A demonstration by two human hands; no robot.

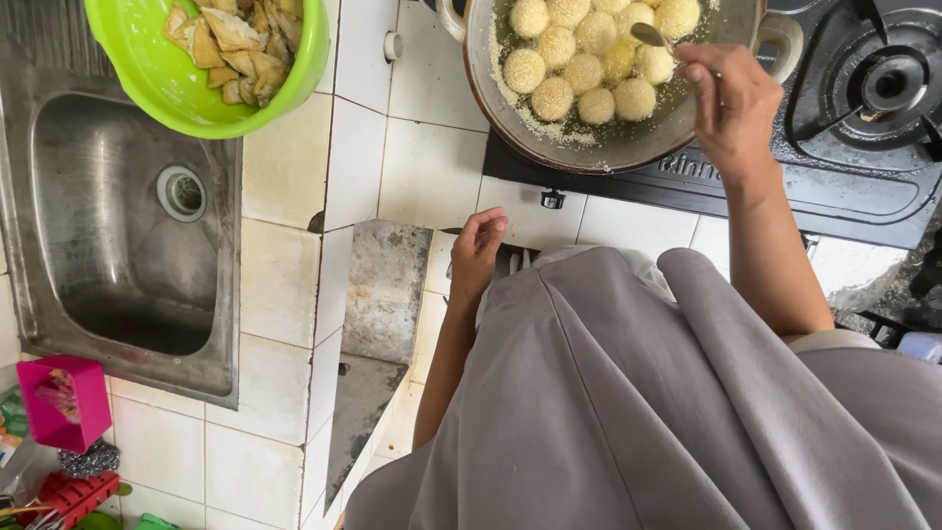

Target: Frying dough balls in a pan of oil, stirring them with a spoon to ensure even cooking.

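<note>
Over pan (589, 147), right hand (734, 108) holds spoon (650, 35).

white tiled counter (432, 167) | steel sink (128, 226) left | daylight

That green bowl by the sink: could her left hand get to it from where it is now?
Probably yes. The left hand hangs empty at the counter edge, and only bare tiles lie between it and the green bowl. The right hand is busy with a spoon in the pan.
</note>
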